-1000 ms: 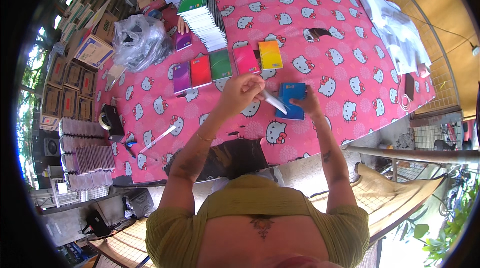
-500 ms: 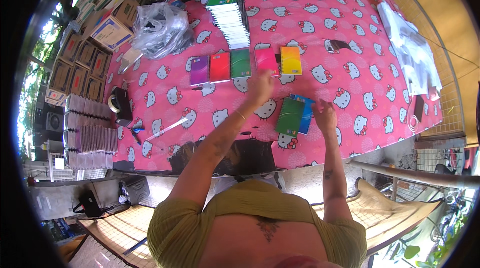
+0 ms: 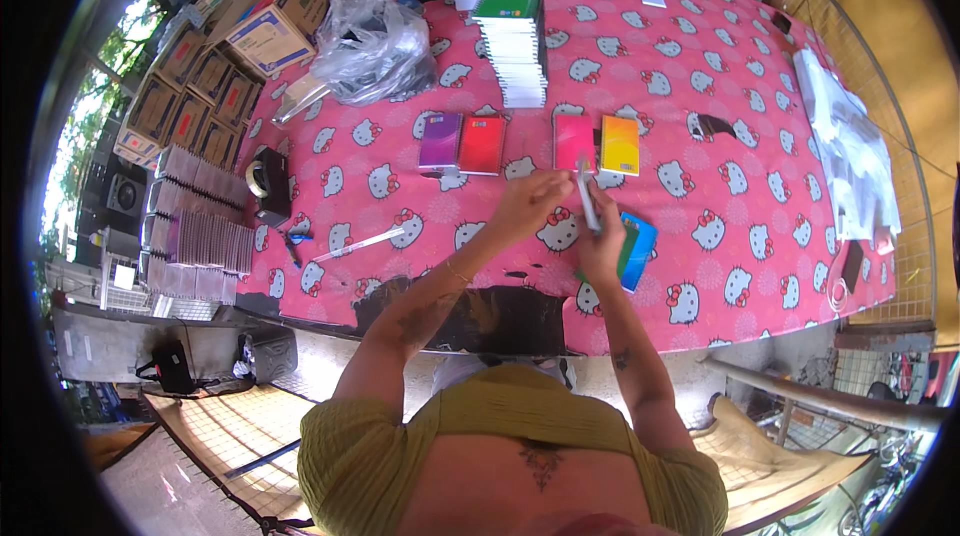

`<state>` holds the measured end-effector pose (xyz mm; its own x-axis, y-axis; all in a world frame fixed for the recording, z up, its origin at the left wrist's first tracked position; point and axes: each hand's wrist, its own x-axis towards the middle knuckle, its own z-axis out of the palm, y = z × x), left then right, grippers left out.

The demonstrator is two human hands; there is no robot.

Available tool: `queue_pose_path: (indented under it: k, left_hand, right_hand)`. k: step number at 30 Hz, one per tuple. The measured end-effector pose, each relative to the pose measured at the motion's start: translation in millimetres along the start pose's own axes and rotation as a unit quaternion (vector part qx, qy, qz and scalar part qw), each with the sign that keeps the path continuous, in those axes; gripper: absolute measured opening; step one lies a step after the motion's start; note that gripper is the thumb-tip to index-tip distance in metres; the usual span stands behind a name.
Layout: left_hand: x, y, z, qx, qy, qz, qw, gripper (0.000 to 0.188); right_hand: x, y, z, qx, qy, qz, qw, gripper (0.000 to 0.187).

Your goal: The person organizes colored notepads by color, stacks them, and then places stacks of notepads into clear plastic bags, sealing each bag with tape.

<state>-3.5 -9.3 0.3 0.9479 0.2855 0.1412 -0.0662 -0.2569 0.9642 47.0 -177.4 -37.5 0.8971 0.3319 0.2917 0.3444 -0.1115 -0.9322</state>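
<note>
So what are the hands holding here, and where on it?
Both hands, left and right, meet on a pale pen-like stick; the grip looks to be at its lower end, above the blue and green booklets.

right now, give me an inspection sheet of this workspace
surface: table under a pink cartoon-cat cloth, torn dark patch at the near edge
job's things: green and blue notebooks under the right hand; pale pen-like stick held between both hands
clutter: purple, red, pink and yellow notebooks in a row, tall stack, crumpled plastic bag, tape dispenser, clear sleeves
grippers: left hand and right hand both grip the stick
cables: nothing seen
surroundings: cartons and booklet stacks at left
</note>
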Motion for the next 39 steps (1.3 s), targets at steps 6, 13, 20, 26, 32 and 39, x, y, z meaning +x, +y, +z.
queue_pose_path:
  k: [6,13,20,26,32,39]
  left_hand:
    - [15,-115,-175,0.537,0.135,-0.101,0.827,0.049]
    - [12,-64,-79,0.379,0.135,0.113,0.909,0.045]
    - [-23,-43,56,0.290,-0.063,0.146,0.944,0.038]
    - [68,-81,40,0.402,0.153,-0.005,0.903,0.035]
    - [110,-107,26,0.359,0.129,-0.152,0.912,0.042]
    - [21,-10,19,-0.137,-0.002,-0.141,0.980,0.062]
  right_hand:
    - [0,-10,-36,0.288,0.082,0.084,0.950,0.026]
    - [-8,5,-117,0.274,0.119,0.202,0.933,0.029]
    - [-41,40,-71,-0.322,0.117,0.162,0.926,0.053]
    - [39,56,-48,-0.284,0.091,-0.052,0.953,0.045]
    - [123,74,18,-0.401,-0.016,0.029,0.916,0.034]
    - [167,84,-47,-0.359,-0.024,-0.013,0.933,0.032]
